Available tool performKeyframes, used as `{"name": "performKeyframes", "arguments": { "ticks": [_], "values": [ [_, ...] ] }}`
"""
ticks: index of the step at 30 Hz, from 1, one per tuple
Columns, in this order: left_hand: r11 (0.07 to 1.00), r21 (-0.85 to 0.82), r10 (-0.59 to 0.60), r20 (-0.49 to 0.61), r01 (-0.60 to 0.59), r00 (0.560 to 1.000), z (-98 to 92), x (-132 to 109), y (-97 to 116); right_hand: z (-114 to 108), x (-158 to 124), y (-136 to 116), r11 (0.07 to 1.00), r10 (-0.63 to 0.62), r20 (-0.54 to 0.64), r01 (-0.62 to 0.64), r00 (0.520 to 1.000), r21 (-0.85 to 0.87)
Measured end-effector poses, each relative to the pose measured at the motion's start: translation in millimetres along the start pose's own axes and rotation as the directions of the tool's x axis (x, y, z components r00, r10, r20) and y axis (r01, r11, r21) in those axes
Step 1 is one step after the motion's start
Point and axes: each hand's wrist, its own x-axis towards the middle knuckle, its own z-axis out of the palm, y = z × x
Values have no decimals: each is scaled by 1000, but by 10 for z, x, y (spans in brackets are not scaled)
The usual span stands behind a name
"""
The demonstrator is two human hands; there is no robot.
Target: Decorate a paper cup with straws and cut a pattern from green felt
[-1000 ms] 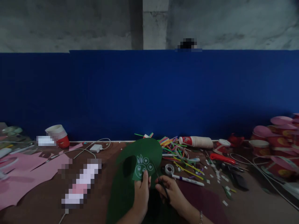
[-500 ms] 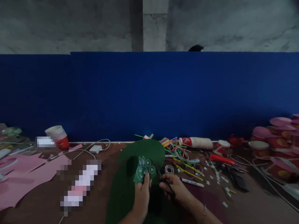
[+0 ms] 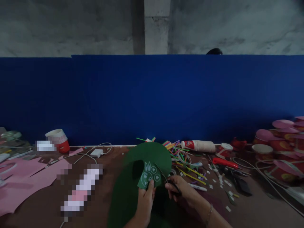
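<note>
Shifted the left hand (image 3: 145,199) and the right hand (image 3: 181,188) a little to the right since the earlier frame, bringing the drawn paper (image 3: 147,177) and the scissors (image 3: 167,181) along and tipping the paper slightly clockwise. Pinched the paper near its lower edge between left thumb and fingers, above the large green sheet (image 3: 123,196). Gripped the scissors by the black handles in curled right fingers, with tips pointing up and leftward, near the white hearts. Could not make out any gap between the blades, nor any contact with the paper.

Likely called for a steady left pinch clear of the blades, turning the paper at curves, and short snips just outside the white outline.

Also left less of the marker (image 3: 199,187) and tape roll (image 3: 174,172) showing than earlier. Could see, over the blue partition (image 3: 152,98), a dark head top (image 3: 214,51) farther right than before.
</note>
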Motion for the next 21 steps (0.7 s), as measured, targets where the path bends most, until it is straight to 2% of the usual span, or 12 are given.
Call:
{"name": "performKeyframes", "arguments": {
  "ticks": [3,7,12,17,21],
  "values": [
    [995,76,59,111,-68,992,-6,0,27,-34,-31,25,996,70,42,-72,997,49],
    [957,223,166,110,-187,980,-19,-12,91,-29,-63,21,977,128,31,-131,991,170],
    [952,248,150,136,-180,979,-45,23,29,-50,-90,-80,981,185,-2,-185,983,-54],
    [982,180,39,115,-60,993,-58,75,-80,-156,-97,-199,970,206,29,-200,978,-140],
    [955,233,157,123,-182,980,-48,35,0,-238,-100,-322,962,220,106,-198,970,-188]
  ]
}}
